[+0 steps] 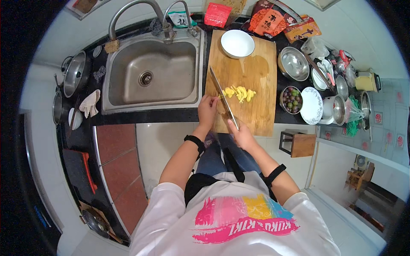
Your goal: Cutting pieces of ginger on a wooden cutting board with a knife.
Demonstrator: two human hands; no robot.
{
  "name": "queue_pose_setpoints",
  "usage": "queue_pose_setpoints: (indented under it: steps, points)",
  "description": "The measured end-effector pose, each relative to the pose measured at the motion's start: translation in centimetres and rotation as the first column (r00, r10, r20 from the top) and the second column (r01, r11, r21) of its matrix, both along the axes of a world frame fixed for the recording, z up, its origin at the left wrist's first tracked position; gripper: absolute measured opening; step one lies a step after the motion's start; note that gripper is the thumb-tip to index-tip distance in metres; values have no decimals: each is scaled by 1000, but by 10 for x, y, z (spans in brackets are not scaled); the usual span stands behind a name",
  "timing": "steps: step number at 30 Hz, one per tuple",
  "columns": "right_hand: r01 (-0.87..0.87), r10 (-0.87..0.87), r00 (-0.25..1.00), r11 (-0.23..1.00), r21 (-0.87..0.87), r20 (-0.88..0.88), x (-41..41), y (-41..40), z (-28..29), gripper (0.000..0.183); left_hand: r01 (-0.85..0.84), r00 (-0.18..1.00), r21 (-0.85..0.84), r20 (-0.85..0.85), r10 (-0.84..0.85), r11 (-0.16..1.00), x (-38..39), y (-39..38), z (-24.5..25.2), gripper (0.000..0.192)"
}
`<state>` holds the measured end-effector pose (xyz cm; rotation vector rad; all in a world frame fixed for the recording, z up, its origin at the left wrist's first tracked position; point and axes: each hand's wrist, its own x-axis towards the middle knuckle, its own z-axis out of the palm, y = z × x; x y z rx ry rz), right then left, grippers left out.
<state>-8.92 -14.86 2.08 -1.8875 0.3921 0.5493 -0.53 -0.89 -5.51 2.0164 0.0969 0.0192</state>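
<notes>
My right hand (242,134) grips the handle of a kitchen knife (226,104), whose long blade slants up and left over the wooden cutting board (224,120). Just left of the blade, my left hand (208,112) rests at the board's edge with its fingers bent together. A small yellow piece, seemingly ginger (220,96), shows at those fingertips, mostly hidden. Thin yellow slices (241,93) lie in a loose row right of the blade. Towards the back of the board stands a white bowl (237,44) beside wet patches.
A steel sink (125,80) with a faucet (134,4) adjoins the board on the left. To the right stand a steel basin (293,64), a bowl of grapes (291,100) and a patterned white plate (311,106). Food packets (269,19) line the back wall. A wooden stool (302,145) stands below.
</notes>
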Motion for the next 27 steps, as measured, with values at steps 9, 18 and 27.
queue_pose_setpoints:
  steps: [9,18,27]
  points:
    - [-43,43,999,999,15,-23,16,-27,19,44,-22,999,61,34,20,998,2,3,-1,12]
    - [0,32,982,986,167,-185,30,-43,39,42,-6,1000,-35,18,7,999,1,-2,10,17]
    - [1,41,975,982,188,-219,34,-48,48,40,-48,999,26,28,47,999,2,-9,10,14]
